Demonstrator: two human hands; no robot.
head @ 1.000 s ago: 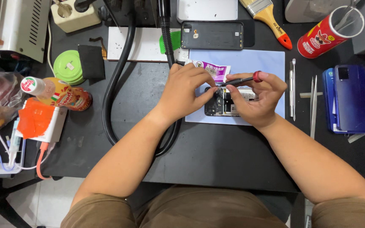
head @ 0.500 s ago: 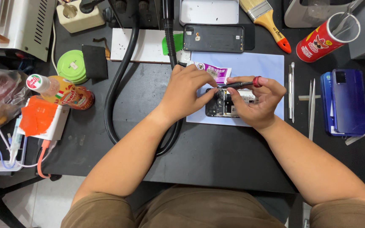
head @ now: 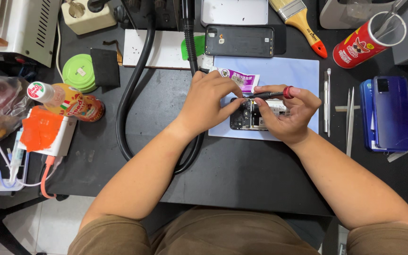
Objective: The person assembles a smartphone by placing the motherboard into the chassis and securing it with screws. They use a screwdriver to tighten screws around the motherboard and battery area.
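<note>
- Bench, black; pale blue mat at 12 o'clock, unmoved across the last second.
- Opened phone lies on the mat, same spot as before.
- Left hand pinches the phone's top edge, steadying as before.
- Right hand: grip closed on red-capped screwdriver, shaft now nearly level, tip shifted slightly toward 9 o'clock; we judge fine work continuing.

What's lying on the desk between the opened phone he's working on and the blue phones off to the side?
In the head view, between the opened black phone and the stacked blue phones lie thin metal tools: a spudger and tweezers.
</note>
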